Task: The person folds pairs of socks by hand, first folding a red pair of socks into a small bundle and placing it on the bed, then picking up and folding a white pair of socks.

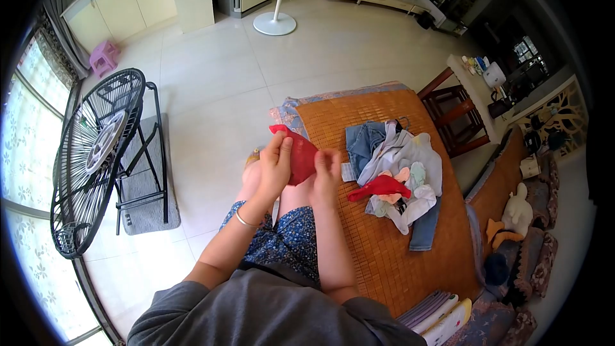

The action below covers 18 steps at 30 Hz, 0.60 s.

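Note:
Between my two hands, above my lap, hangs a red sock point(300, 157), pulled out flat. My left hand point(275, 161), with a silver bangle on its wrist, pinches one edge near the top. Closed on the opposite edge is my right hand point(327, 170). To the right, on the brown woven mat point(384, 269), lies a loose pile of laundry: blue jeans point(423, 234), a pale grey garment point(387, 154), several small light pieces, and another red sock-like piece point(387, 186) on top.
Folded clothes point(439, 317) lie at the mat's near edge. A cushioned sofa point(496, 218) with a plush toy point(517, 210) stands at right. At left are a black corded chair point(96, 160) and a grey rug point(150, 186). A white fan point(275, 22) stands farther off.

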Motion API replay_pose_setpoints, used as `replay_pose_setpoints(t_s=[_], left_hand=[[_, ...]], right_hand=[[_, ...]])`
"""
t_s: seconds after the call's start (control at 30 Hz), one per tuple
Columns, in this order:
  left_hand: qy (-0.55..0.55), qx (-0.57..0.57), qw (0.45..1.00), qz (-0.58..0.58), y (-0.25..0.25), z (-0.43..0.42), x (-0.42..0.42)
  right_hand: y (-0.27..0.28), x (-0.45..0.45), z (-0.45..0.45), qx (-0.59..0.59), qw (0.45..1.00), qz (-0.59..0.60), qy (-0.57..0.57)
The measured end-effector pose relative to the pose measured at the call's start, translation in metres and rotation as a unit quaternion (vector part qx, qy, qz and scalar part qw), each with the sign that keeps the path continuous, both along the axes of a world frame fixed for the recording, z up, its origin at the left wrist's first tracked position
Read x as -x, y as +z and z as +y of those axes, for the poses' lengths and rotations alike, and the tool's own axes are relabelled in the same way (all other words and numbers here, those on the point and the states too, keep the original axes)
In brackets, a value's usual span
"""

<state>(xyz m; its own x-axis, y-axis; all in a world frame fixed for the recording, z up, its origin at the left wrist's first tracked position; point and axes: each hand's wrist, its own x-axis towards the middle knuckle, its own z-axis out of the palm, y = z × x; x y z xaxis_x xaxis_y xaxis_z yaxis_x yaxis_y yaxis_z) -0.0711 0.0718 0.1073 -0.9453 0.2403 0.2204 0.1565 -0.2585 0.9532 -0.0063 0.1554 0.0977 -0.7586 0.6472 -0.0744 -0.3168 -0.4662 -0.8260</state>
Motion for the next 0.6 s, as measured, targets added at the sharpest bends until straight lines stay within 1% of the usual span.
replay_pose_setpoints(t_s=[0.03,0.07,0.1,0.13,0.17,0.23,0.3,0.33,0.37,0.43,0.47,0.5,0.53,0.57,0.6], left_hand=[[0.003,0.0,1.0,-0.004,-0.002,-0.002,0.002],[0.003,0.0,1.0,-0.005,-0.003,-0.004,0.004],[-0.022,-0.008,1.0,-0.012,-0.002,-0.006,0.005],[-0.047,-0.016,0.999,-0.017,0.001,-0.008,0.007],[-0.049,-0.015,0.999,-0.017,0.004,-0.007,0.006],[-0.048,-0.049,0.996,-0.053,0.009,-0.003,0.004],[-0.056,-0.063,0.995,-0.06,0.007,-0.001,0.005],[-0.064,-0.076,0.993,-0.067,0.007,-0.001,0.006],[-0.063,-0.076,0.993,-0.066,0.007,-0.001,0.006],[-0.039,-0.065,0.997,-0.031,0.007,-0.001,0.006],[-0.038,-0.065,0.997,-0.031,0.006,-0.001,0.007],[-0.034,-0.039,0.998,-0.018,0.005,-0.002,0.008],[-0.031,-0.012,0.999,-0.006,0.003,-0.003,0.008],[-0.032,-0.01,0.999,-0.01,0.001,-0.006,0.007],[-0.091,-0.053,0.991,-0.083,0.002,-0.009,0.007]], right_hand=[[-0.002,-0.002,0.006,-0.081,0.994,-0.008,-0.074],[-0.005,-0.004,0.016,-0.18,0.976,-0.03,-0.115],[0.0,-0.004,0.016,-0.18,0.976,-0.032,-0.116],[0.007,-0.005,0.014,-0.22,0.965,-0.043,-0.136],[0.012,-0.005,0.013,-0.261,0.951,-0.053,-0.155],[0.014,-0.005,0.008,-0.276,0.949,-0.06,-0.14],[0.017,-0.005,-0.001,-0.172,0.983,-0.055,-0.034],[0.005,-0.006,-0.004,-0.133,0.99,-0.037,-0.012],[-0.003,-0.008,-0.002,-0.133,0.99,-0.036,-0.011],[-0.016,-0.011,0.004,0.002,0.995,-0.042,0.089],[-0.024,-0.011,0.006,-0.123,0.984,-0.082,0.098],[-0.017,-0.011,0.003,-0.121,0.984,-0.083,0.099],[-0.004,-0.011,-0.001,-0.209,0.972,-0.093,0.05],[0.003,-0.011,-0.004,-0.295,0.95,-0.102,-0.001],[-0.003,-0.005,0.001,-0.324,0.938,-0.112,-0.048]])
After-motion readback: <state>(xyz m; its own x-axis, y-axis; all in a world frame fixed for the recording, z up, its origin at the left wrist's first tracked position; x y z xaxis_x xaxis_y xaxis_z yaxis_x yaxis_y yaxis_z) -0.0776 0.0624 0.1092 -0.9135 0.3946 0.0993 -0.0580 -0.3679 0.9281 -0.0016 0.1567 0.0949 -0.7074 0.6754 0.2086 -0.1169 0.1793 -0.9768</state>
